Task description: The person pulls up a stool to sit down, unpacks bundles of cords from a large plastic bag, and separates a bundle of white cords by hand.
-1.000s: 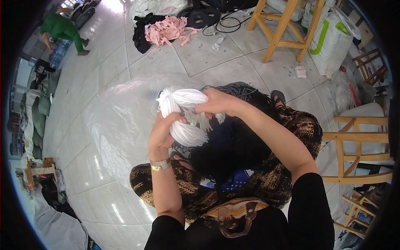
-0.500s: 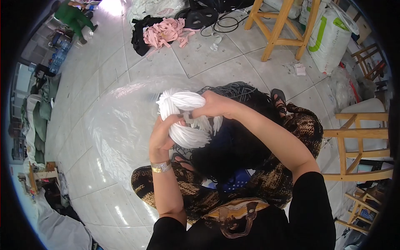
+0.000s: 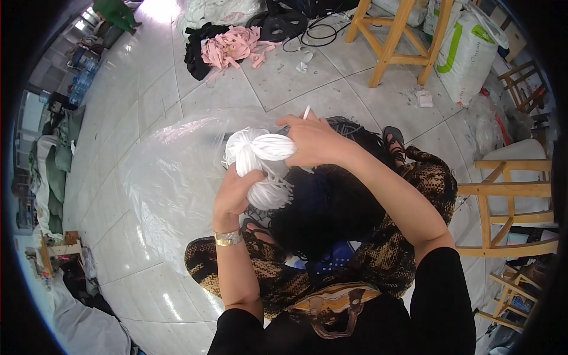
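A bundle of white cords, gathered tight near its upper left end, is held in front of me. My left hand is closed round the left side of the bundle, its thumb lying across the strands. My right hand grips the right end of the upper part, and a short white end sticks up between its fingers. The cut ends hang loose at the lower right of the bundle. Beneath the hands, a heap of black cords lies between my legs. A clear plastic sheet is spread on the floor to the left.
Pink strips lie on black cloth ahead on the tiled floor. A wooden stool stands ahead right, beside a white sack. Another wooden stool is close on my right. A person in green is at the far left.
The white bundle has been turned and its lower loop now shows as loose ends. My right hand has shifted slightly up and right. The person in green has moved toward the upper edge.
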Tool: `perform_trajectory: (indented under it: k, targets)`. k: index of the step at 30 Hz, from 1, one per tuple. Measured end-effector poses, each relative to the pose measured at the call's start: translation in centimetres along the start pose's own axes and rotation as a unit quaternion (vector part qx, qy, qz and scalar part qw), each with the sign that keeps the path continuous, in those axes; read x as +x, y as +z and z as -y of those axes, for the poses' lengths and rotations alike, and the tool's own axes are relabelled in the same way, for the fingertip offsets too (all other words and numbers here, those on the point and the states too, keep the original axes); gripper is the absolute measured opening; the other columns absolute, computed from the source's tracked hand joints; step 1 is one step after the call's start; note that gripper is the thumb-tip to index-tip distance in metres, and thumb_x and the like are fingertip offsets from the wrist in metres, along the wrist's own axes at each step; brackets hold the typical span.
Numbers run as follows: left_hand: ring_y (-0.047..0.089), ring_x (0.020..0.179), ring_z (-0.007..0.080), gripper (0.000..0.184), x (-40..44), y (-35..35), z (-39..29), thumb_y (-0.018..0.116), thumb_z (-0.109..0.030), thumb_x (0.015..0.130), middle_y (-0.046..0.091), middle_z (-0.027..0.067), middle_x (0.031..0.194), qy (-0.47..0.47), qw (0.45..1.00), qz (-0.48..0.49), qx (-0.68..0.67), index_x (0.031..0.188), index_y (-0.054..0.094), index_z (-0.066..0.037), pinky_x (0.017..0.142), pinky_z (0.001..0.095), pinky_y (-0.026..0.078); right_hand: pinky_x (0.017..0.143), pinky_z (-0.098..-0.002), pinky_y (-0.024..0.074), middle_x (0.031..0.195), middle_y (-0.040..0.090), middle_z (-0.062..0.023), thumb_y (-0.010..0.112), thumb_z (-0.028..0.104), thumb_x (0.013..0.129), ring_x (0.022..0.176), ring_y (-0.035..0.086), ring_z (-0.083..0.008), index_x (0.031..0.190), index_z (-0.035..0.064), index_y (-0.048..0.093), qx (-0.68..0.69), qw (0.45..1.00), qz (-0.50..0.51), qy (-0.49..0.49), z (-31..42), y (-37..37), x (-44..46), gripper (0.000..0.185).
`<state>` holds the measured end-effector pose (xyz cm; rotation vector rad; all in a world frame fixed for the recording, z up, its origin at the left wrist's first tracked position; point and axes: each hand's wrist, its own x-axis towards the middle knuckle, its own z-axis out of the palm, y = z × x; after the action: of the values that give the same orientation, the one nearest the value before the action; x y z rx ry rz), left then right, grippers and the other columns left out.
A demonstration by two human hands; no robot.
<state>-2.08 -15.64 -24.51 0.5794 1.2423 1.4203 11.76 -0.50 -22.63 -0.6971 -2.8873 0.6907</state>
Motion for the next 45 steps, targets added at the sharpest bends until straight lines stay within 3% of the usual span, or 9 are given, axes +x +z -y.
perform_trajectory:
  k: [3,6,9,13,16,25,30,40,45]
  targets:
    - [0.056,0.097,0.0181,0.045,0.1,0.2,-0.5,0.054,0.004,0.074,0.058,0.0106,0.108,0.028,1.000,-0.010,0.003,0.119,0.047,0.005,0.082,0.0302,0.046,0.073,-0.0293,0.0454,0.090,0.063,-0.0104,0.064,0.020,0.065,0.077,0.058,-0.0204,0.086,-0.0007,0.065,0.281,0.942,0.176,0.043,-1.0,-0.1,1.3,0.030]
    - [0.056,0.099,0.0180,0.044,0.1,0.2,-0.7,0.055,0.003,0.074,0.058,0.0112,0.109,0.047,0.999,-0.023,0.009,0.117,0.049,0.005,0.083,0.0302,0.045,0.062,-0.0249,0.0441,0.071,0.062,-0.0062,0.065,0.015,0.066,0.064,0.055,-0.0128,0.086,-0.0026,0.064,0.440,0.874,0.201,0.053,-1.0,1.5,1.4,0.026]
    - [0.057,0.098,0.0177,0.043,0.1,-0.1,-0.6,0.056,0.002,0.074,0.059,0.0111,0.108,0.036,0.999,-0.032,0.018,0.116,0.050,0.005,0.083,0.0300,0.045,0.064,-0.0263,0.0441,0.072,0.062,-0.0060,0.070,0.017,0.061,0.066,0.054,-0.0120,0.080,-0.0023,0.064,0.487,0.868,0.099,0.021,-0.1,2.0,0.7,0.028]
    - [0.058,0.095,0.0176,0.042,-0.1,0.4,-0.9,0.057,0.002,0.074,0.060,0.0106,0.105,0.047,0.998,-0.039,0.025,0.115,0.051,0.005,0.082,0.0299,0.046,0.063,-0.0240,0.0436,0.077,0.063,-0.0044,0.069,0.014,0.064,0.068,0.055,-0.0095,0.093,-0.0031,0.063,0.440,0.888,0.128,0.038,0.4,1.7,0.6,0.034]
    - [0.058,0.093,0.0172,0.042,-0.1,0.3,-0.8,0.058,0.002,0.073,0.060,0.0100,0.104,0.058,0.997,-0.044,0.030,0.114,0.051,0.005,0.081,0.0295,0.046,0.063,-0.0237,0.0433,0.079,0.063,-0.0054,0.068,0.014,0.065,0.071,0.055,-0.0096,0.094,-0.0034,0.063,0.443,0.886,0.128,0.048,-0.2,2.3,1.0,0.034]
    - [0.058,0.093,0.0167,0.044,0.0,0.0,-0.6,0.056,0.003,0.071,0.060,0.0096,0.105,0.040,0.998,-0.041,0.028,0.114,0.051,0.006,0.081,0.0290,0.046,0.059,-0.0241,0.0423,0.076,0.061,-0.0054,0.064,0.010,0.068,0.066,0.054,-0.0099,0.090,-0.0020,0.063,0.564,0.799,0.176,0.111,-0.8,2.1,1.1,0.025]
    - [0.058,0.092,0.0171,0.041,0.1,0.3,-0.5,0.057,0.003,0.072,0.060,0.0102,0.103,0.050,0.997,-0.040,0.036,0.113,0.052,0.006,0.080,0.0291,0.047,0.049,-0.0242,0.0420,0.070,0.061,-0.0042,0.073,0.018,0.062,0.055,0.052,-0.0095,0.085,-0.0022,0.062,0.535,0.831,0.140,0.062,0.0,2.6,0.8,0.033]
    - [0.058,0.091,0.0167,0.039,0.0,0.7,-0.9,0.058,0.002,0.073,0.061,0.0097,0.102,0.045,0.997,-0.048,0.042,0.111,0.053,0.006,0.079,0.0291,0.047,0.050,-0.0243,0.0415,0.067,0.060,-0.0056,0.068,0.016,0.061,0.055,0.054,-0.0111,0.081,-0.0042,0.063,0.485,0.863,0.118,0.077,-0.3,2.4,1.0,0.029]
    - [0.057,0.094,0.0173,0.041,0.1,0.0,-0.5,0.056,0.003,0.072,0.060,0.0087,0.103,0.024,0.998,-0.048,0.045,0.113,0.052,0.005,0.082,0.0303,0.046,0.050,-0.0247,0.0419,0.069,0.060,-0.0064,0.066,0.014,0.063,0.058,0.054,-0.0113,0.085,-0.0043,0.062,0.531,0.828,0.139,0.114,-0.7,2.4,1.2,0.028]
